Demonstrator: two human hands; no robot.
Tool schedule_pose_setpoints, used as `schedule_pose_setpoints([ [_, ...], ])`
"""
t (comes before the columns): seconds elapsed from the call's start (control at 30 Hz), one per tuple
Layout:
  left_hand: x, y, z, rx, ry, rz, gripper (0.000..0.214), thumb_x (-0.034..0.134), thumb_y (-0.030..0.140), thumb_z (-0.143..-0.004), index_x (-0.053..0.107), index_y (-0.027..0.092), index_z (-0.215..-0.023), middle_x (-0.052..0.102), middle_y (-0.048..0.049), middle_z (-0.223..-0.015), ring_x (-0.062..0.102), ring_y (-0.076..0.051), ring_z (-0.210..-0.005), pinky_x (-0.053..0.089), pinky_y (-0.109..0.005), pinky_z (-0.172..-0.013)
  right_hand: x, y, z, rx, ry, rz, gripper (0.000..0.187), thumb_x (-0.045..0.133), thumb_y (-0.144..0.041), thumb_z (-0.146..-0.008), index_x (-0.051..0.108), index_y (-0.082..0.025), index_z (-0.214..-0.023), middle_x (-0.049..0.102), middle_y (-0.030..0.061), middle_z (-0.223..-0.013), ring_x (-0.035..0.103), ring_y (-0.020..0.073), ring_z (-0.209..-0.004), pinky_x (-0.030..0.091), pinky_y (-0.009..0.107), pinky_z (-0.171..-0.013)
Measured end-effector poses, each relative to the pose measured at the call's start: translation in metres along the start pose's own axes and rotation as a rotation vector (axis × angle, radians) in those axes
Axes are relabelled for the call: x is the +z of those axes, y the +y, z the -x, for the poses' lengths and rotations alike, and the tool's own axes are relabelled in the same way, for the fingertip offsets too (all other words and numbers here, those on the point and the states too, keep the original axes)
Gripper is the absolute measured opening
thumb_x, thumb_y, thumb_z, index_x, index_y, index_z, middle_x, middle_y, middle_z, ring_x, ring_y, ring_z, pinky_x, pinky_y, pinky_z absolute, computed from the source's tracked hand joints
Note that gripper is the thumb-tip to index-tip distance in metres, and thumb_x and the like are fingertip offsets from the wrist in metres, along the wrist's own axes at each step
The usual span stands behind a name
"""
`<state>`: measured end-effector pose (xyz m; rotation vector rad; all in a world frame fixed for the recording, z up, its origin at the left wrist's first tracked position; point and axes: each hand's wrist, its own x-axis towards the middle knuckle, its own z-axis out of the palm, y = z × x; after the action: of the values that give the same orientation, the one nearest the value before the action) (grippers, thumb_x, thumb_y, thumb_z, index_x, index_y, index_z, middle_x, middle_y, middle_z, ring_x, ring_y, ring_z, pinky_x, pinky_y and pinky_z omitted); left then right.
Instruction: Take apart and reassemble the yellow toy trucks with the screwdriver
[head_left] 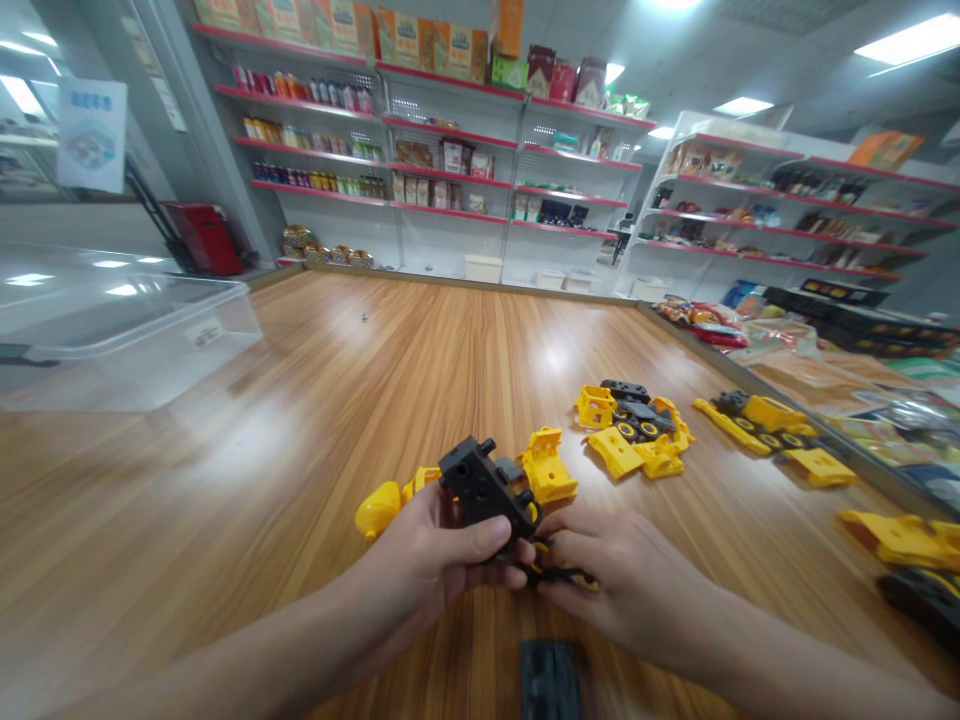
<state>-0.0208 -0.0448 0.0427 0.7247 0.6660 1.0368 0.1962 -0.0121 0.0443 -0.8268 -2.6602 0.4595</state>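
My left hand point(442, 560) is closed around a black toy truck chassis point(480, 485), tilted above the wooden table, with its thumb across the near side. My right hand point(615, 560) pinches a small black and yellow part, which looks like a wheel piece point(574, 577), right beside the chassis's lower end. Whether that piece is joined to the chassis I cannot tell. Just behind the hands lie a yellow toy cab piece point(549, 467) and a rounded yellow drum-like piece point(378, 510). A dark grey block-like part point(550, 678) rests at the near edge of view.
To the right sit a cluster of yellow and black toy truck parts point(616, 452), another partly built toy truck point(772, 418) and more yellow pieces point(892, 540). A clear plastic bin point(150, 365) stands at the left. Stocked shelves point(450, 125) rise beyond the table point(420, 350).
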Motion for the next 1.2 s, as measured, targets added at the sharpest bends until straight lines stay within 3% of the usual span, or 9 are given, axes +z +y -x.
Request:
schedule_pose_setpoints([
  [0.17, -0.001, 0.000, -0.002, 0.034, 0.020, -0.058, 0.026, 0.076, 0.022, -0.076, 0.063, 0.012, -0.096, 0.066, -0.0086, -0.084, 0.065, -0.020, -0.078, 0.055, -0.032, -0.068, 0.002, 0.004, -0.002, 0.031, 0.093, -0.161, 0.008, 0.067, -0.010, -0.079, 0.068, -0.018, -0.079, 0.070, 0.0052, -0.090, 0.066, 0.0175, -0.081, 0.053, 0.028, -0.073],
  [0.33, -0.004, -0.001, -0.004, 0.047, 0.018, -0.077, 0.033, 0.078, 0.024, -0.074, 0.062, 0.012, -0.100, 0.066, -0.0089, -0.086, 0.065, -0.019, -0.074, 0.054, -0.030, -0.063, -0.009, 0.004, -0.006, 0.292, 0.280, -0.364, 0.002, 0.071, -0.019, -0.080, 0.070, -0.020, -0.079, 0.072, 0.0030, -0.096, 0.068, 0.0181, -0.089, 0.053, 0.030, -0.080],
  [0.47, -0.006, -0.005, -0.005, 0.025, -0.039, -0.127, 0.039, 0.079, 0.027, -0.074, 0.061, 0.012, -0.106, 0.066, -0.0096, -0.087, 0.065, -0.019, -0.073, 0.054, -0.029, -0.060, -0.016, -0.001, -0.006, 0.394, 0.345, -0.590, 0.011, 0.073, -0.031, -0.080, 0.071, -0.020, -0.083, 0.072, 0.0045, -0.105, 0.069, 0.0195, -0.094, 0.055, 0.030, -0.082],
  [0.63, -0.005, -0.005, -0.006, 0.021, -0.082, -0.177, 0.037, 0.078, 0.029, -0.075, 0.061, 0.012, -0.103, 0.064, -0.0086, -0.086, 0.063, -0.018, -0.071, 0.053, -0.027, -0.057, -0.014, -0.003, -0.004, 0.372, 0.339, -0.694, 0.012, 0.074, -0.030, -0.080, 0.071, -0.019, -0.083, 0.072, 0.0056, -0.106, 0.069, 0.0206, -0.097, 0.057, 0.029, -0.078],
  [1.03, -0.006, -0.006, -0.003, 0.025, -0.081, -0.218, 0.041, 0.077, 0.032, -0.075, 0.053, 0.015, -0.103, 0.062, -0.0049, -0.081, 0.060, -0.015, -0.066, 0.053, -0.028, -0.055, -0.013, -0.004, -0.002, 0.192, 0.365, -0.559, 0.007, 0.075, -0.019, -0.079, 0.071, -0.020, -0.084, 0.071, 0.0047, -0.104, 0.068, 0.0179, -0.095, 0.055, 0.030, -0.085],
  [1.2, -0.006, -0.005, -0.001, 0.008, -0.121, -0.248, 0.040, 0.076, 0.032, -0.077, 0.053, 0.014, -0.103, 0.062, -0.0040, -0.075, 0.060, -0.014, -0.060, 0.053, -0.029, -0.056, -0.008, -0.003, -0.002, 0.187, 0.315, -0.652, 0.008, 0.076, -0.020, -0.079, 0.069, -0.019, -0.082, 0.070, 0.0059, -0.105, 0.067, 0.0175, -0.093, 0.055, 0.029, -0.079],
])
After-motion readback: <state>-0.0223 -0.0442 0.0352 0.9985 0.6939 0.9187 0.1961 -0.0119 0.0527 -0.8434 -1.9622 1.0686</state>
